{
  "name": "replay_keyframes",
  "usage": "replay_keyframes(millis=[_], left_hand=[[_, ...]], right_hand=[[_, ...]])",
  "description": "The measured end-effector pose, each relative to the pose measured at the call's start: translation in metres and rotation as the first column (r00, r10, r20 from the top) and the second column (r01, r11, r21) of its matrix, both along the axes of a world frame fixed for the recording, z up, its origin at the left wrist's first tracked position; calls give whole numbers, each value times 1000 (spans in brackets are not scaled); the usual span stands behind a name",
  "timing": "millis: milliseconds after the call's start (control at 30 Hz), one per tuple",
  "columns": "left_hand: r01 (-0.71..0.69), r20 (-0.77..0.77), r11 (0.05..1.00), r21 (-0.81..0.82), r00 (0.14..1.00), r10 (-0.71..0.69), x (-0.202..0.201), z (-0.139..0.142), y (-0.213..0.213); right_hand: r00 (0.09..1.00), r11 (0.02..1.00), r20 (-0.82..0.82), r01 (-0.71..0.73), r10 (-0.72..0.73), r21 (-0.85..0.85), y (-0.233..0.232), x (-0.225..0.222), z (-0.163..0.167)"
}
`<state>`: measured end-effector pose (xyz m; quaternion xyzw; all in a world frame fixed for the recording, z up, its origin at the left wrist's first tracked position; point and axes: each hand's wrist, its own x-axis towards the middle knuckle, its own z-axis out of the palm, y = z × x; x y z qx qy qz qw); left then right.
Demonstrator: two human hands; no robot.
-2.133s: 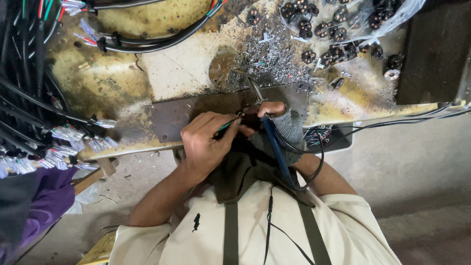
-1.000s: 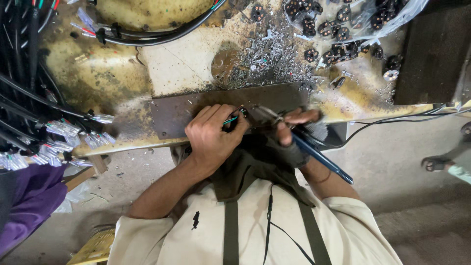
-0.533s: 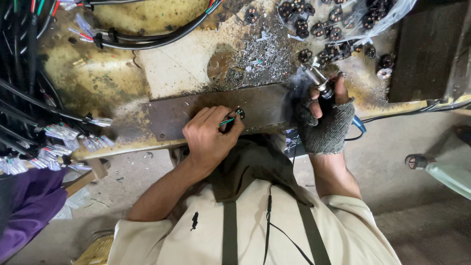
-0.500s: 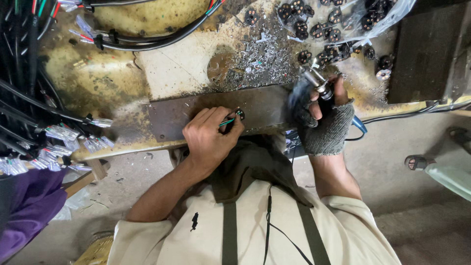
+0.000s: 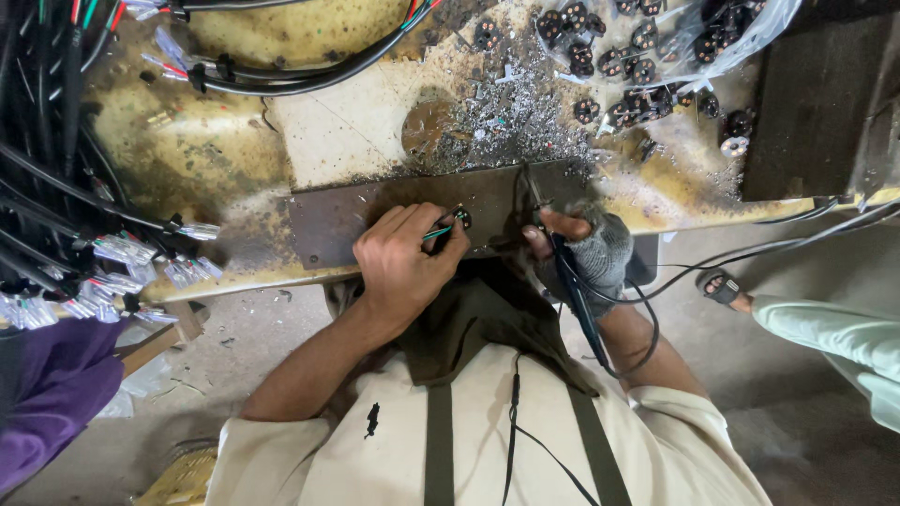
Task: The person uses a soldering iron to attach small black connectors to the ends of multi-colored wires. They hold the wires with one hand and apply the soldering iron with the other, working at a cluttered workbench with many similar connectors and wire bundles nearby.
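Left hand (image 5: 401,262) pinches the plug (image 5: 458,218) on the plate (image 5: 375,211); gloved right hand (image 5: 589,251) grips the iron (image 5: 572,290); I'd brace both wrists, tip steady.

Single view, camera sitting on person's head, looking almost straight down. Person's own chest and both forearms filling lower half of frame, so lens riding close above work. Desk (image 5: 309,141) edge running across middle, far side of desk lying toward top of frame. Left hand (image 5: 405,260) and right hand (image 5: 586,248) showing near centre, close to lens. Floor (image 5: 769,375) showing at lower right and lower left, farther below. No second view sharing scene.
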<state>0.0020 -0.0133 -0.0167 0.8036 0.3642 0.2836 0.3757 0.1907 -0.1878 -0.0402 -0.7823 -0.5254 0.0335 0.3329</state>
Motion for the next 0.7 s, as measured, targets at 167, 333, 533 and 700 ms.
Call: replay_keyframes(millis=[167,333,533,700], left_hand=[[-10,10,1000,-22,1000,11,1,1,0],[11,21,1000,-13,1000,-11,-1,1,0],[15,34,1000,-2,999,-15,-1,-4,0],[13,32,1000,7,999,-13,-1,-5,-1]], right_hand=[[994,992,-96,-57,46,-115,-1,-1,6],[882,996,-463,-79,85,33,20,17,32],[969,988,244,82,-49,-130,73,64,48],[993,997,94,69,-66,-35,80,59,41]])
